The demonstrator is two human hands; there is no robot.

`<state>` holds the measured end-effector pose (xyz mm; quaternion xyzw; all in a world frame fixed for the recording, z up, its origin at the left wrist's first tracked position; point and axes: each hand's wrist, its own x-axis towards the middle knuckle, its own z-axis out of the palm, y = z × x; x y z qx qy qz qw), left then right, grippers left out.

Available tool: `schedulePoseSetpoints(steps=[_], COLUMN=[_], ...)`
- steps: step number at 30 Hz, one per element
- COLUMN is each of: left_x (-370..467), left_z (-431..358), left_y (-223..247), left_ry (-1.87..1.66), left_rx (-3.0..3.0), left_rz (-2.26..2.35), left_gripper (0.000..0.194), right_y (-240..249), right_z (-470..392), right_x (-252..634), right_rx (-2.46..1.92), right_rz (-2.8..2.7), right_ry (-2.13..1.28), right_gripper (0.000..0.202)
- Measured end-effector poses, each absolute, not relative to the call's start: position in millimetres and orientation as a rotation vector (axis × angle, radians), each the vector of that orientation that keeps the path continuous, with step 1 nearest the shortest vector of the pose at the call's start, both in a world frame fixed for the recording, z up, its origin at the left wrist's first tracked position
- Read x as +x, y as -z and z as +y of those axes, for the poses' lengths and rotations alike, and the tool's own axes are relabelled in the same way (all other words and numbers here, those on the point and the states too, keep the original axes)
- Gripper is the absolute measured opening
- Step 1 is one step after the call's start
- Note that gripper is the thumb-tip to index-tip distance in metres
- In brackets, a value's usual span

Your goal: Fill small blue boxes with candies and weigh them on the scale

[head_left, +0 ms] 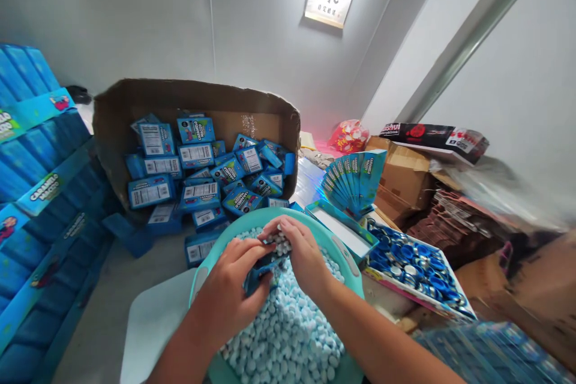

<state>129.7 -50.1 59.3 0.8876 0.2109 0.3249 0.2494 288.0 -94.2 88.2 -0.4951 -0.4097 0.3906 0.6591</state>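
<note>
Turquoise plastic forms the wide basin (353, 269) before us, filled with pale blue, rounded candies (288, 330). Over them, our left hand (240, 276) grips a small, dark blue box (257, 273) (mostly hidden by fingers), while our right (300, 246) cups candies beside it.

A head-worn camera looks forward and down, close above the hands (270, 270)

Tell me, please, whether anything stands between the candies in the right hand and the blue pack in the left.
Only the fingertips of the left hand, over the blue pack, seem partly between it and the candies in the right hand; nothing else visible is.
</note>
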Motion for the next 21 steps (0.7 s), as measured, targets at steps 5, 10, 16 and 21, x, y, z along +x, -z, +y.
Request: schedulePoseSetpoints(steps=[5, 10, 16, 21], left_x=[132, 132, 128, 128], left_z=[-52, -48, -47, -45], left_y=[-59, -57, -52, -50], left_ry=[-0.914, -0.941, -1.002, -0.937], left_rx=[2.453, 2.459, 2.402, 2.351], left_rz=[0.591, 0.537, 0.482, 0.606], left_gripper=[0.029, 0.030, 0.022, 0.035], right_y=[-90, -87, -75, -75], right_z=[-100, -121, -141, -144], right_x=[290, 299, 314, 318], right_rx=[-1.174, -1.216, -1.328, -1.385], right_rz=[-0.982, -1.089, -1.440, -1.689], right_ry=[-0.895, -1.011, -0.804, -0.608], right_gripper=[0.027, 0.025, 0.037, 0.051])
